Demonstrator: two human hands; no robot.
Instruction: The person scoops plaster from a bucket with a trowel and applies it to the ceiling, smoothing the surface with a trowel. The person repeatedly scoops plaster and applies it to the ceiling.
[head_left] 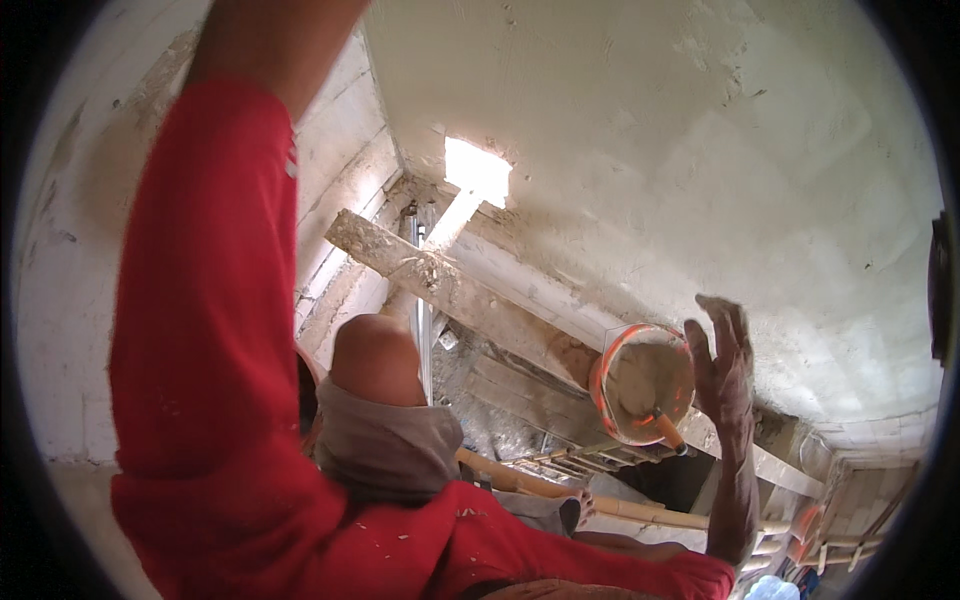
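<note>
My right hand [722, 365] is raised beside an orange bucket [598, 392], with its fingers apart and nothing in it. It seems close to the plastered wall [780, 180]; whether it touches cannot be told. Grey-brown mortar [638, 375] lies in the bucket. A tool with an orange-brown handle [672, 432] rests over the bucket's near rim, its working end not clearly visible. My left arm, in a red sleeve [215, 290], stretches up past the top edge, so the left hand is out of the picture.
A mortar-crusted wooden plank [480, 300] runs diagonally under the bucket along the wall. Bamboo poles [640, 512] and a ladder-like frame [570, 462] lie lower down. Bright light falls through a square opening [478, 170]. My bent knee [375, 360] is near the plank.
</note>
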